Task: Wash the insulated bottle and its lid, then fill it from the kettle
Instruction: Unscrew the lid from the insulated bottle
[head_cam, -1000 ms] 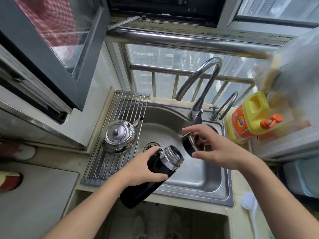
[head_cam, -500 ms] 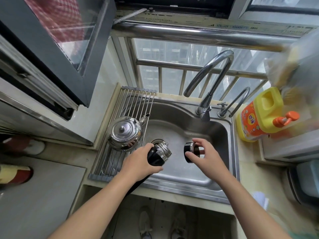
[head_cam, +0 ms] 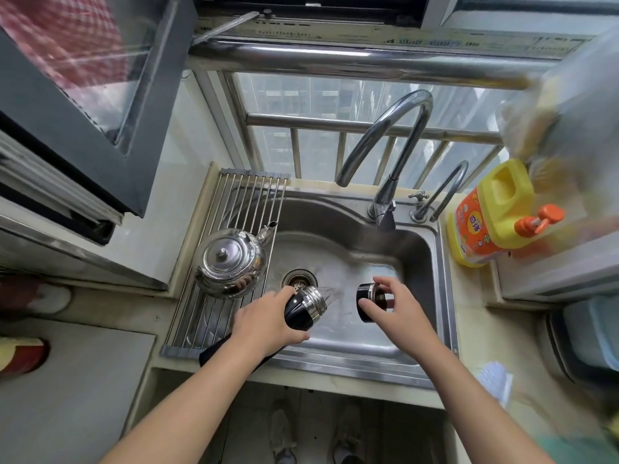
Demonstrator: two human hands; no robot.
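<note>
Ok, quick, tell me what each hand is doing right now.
Left hand: grips the black bottle, tipped mouth-down over the sink.
Right hand: holds the lid.

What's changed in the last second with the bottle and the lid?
The left hand lowered the bottle into the sink and tipped its mouth toward the drain; water seems to spill out. The right hand, still holding the lid, dropped too. The kettle stays on the rack.

We have lowered our left hand (head_cam: 268, 326) and right hand (head_cam: 398, 313) deep into the sink (head_cam: 418, 256), bottle (head_cam: 306, 308) tipped flatter with its mouth now near the drain (head_cam: 299, 279) and spilling water (head_cam: 332, 292), lid (head_cam: 370, 301) carried down from the faucet (head_cam: 385, 135)
</note>
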